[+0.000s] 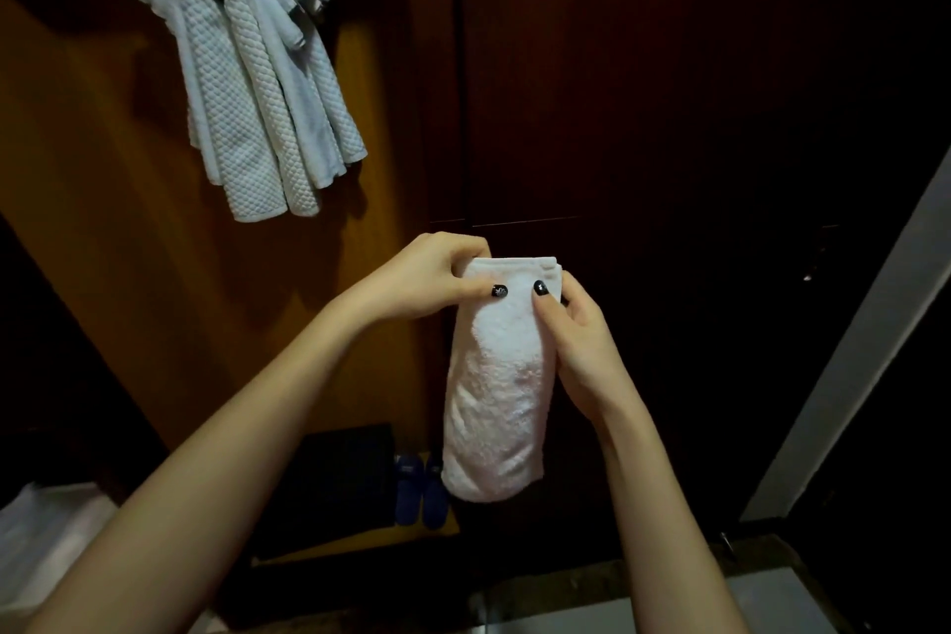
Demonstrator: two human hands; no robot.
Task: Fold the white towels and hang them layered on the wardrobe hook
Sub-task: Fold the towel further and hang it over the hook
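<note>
The head view shows several white towels (247, 82) already draped in layers high on the wardrobe, the hook itself hidden beneath them. The left hand (427, 281) and right hand (576, 340) each pinch the top corners of a folded towel (496, 386) hanging between them, well below the others; it still awaits hanging.

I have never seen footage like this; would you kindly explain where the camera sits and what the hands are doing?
No machine here: one camera worn on a person's head looks down at their two bare hands. The left hand and right hand pinch the top edge of a folded white towel, which hangs down from them in the air. At upper left, other white towels hang layered in the wooden wardrobe; their hook is hidden. Blue slippers lie low in the wardrobe.
</note>
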